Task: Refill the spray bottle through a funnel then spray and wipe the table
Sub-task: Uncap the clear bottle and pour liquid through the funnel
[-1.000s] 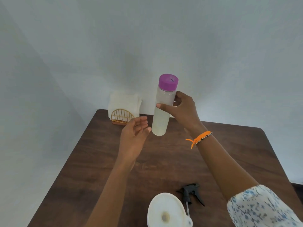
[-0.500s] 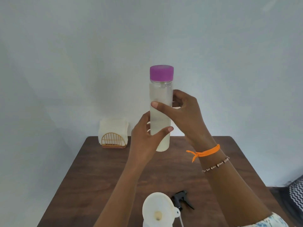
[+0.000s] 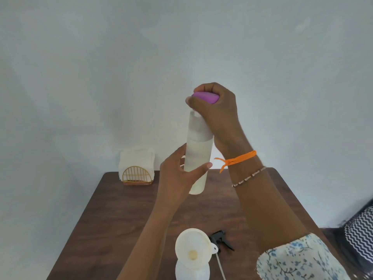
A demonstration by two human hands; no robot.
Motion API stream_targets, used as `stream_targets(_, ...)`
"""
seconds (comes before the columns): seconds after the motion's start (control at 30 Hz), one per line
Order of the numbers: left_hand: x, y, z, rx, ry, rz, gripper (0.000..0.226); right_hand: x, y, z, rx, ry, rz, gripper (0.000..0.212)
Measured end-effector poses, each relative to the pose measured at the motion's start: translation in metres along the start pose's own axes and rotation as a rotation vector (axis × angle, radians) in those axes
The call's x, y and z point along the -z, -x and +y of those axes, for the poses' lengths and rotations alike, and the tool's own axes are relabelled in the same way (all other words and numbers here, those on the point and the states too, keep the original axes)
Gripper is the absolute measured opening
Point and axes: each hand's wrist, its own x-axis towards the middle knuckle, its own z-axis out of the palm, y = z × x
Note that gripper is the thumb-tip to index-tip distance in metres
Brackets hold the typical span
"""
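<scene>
I hold the refill bottle (image 3: 198, 156) upright in the air above the surface (image 3: 125, 215), well over the funnel (image 3: 192, 246) that sits in the spray bottle (image 3: 191, 271) at the near edge. My left hand (image 3: 178, 176) wraps its lower body; my right hand (image 3: 217, 107) curls over the purple cap (image 3: 204, 97), a closed grip on the lid. The bottle looks like stiff, smooth, translucent plastic, part full, so moderately heavy and perhaps slippery. I judge the low body the right place to brace while the cap twists. The trigger head (image 3: 221, 239) lies beside the funnel.
</scene>
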Motion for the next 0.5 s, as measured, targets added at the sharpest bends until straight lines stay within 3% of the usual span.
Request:
stream_targets(0.1,0.008,0.002,0.008,-0.005,0.009,-0.079,0.045,0.010,-0.003,-0.007,-0.026,-0.105,-0.241,0.022)
stream_targets(0.23,0.009,0.005,0.013,0.002,0.071,-0.069,0.044,0.032,-0.015,-0.013,-0.126,-0.265,-0.517,0.045)
stream_targets(0.33,0.013,0.005,0.013,0.008,0.089,-0.041,0.043,0.052,-0.023,-0.015,-0.055,-0.064,-0.485,0.047)
stream_targets(0.5,0.020,0.003,0.010,0.006,0.072,-0.019,0.043,0.054,-0.017,-0.031,0.017,0.195,-0.362,0.028)
